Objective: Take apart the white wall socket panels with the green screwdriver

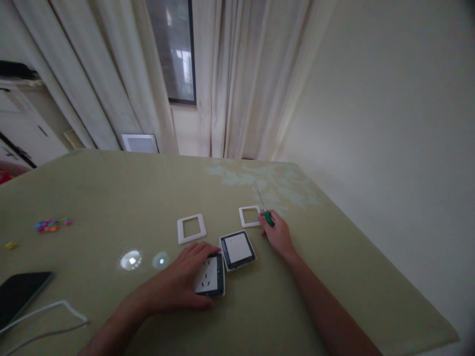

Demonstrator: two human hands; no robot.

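Green-handled metal screwdriver (268, 219), clamped in my right hand (277, 236), points toward the surface's (122, 198) far edge; inside its right edge, I'd brace flat the dark-rimmed white square socket (209, 276) my left hand (181, 277) clamps.

We reach in from the lower left with our bare left forearm (128, 312); our left hand (181, 277) is turned back upward, its fingers (202, 248) and thumb (202, 301) spread into a wide clasp. Our right forearm (322, 299), also bare, slants in from the lower right. Our right hand (280, 238) sits farther forward, fingers curled into a close grip, well apart from the left.
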